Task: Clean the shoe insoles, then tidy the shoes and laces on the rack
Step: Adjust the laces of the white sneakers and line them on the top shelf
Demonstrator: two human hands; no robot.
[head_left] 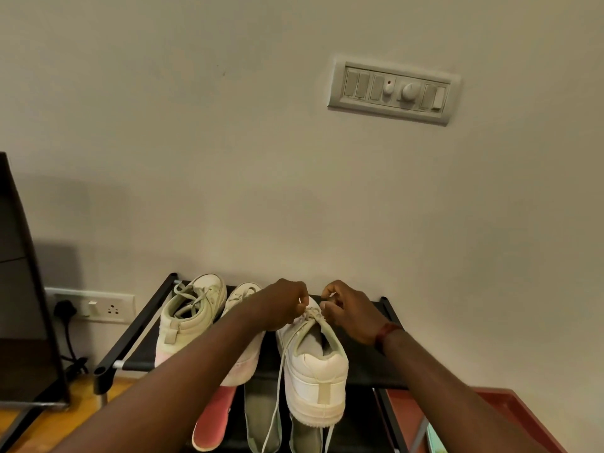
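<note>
Count: 3 shoes on the top shelf of the black rack [137, 325], 3 insoles on the shelf below, 2 hands, both busy.

Shoes:
- The high-top [192, 315] is at the 9 o'clock end, laces slack.
- The middle shoe [243, 297] is mostly hidden by my left forearm.
- The white low-top [313, 364] is right of centre, heel toward me.

Grip: my left hand [284, 305] and right hand [346, 308] are both at the 12 o'clock end of the low-top's opening. Fingers are curled and each hand pinches the laces [312, 313] at the top eyelets. Hands are near each other but not touching. There's a red wristband [385, 333] on my right wrist.

A loose lace end [277, 387] hangs off the low-top's 9 o'clock side, past the shelf front and out of frame at 6.

Insoles, lower shelf:
- red insole [212, 420] at 7 o'clock of the low-top
- green insole [261, 416] just beside it
- grey-green insole [305, 436] under the low-top's heel

Edges and room:
- The low-top's heel overhangs the front edge.
- There is bare shelf at its 3 o'clock up to the rack's corner post.
- The wall is tight behind the rack at 12.
- A dark cabinet [19, 289] stands at the rack's 9, with a wall socket [91, 305] between them.
- A red-brown surface [510, 407] sits at 4.
- The switch panel [392, 93] is high at 1, well apart.
</note>
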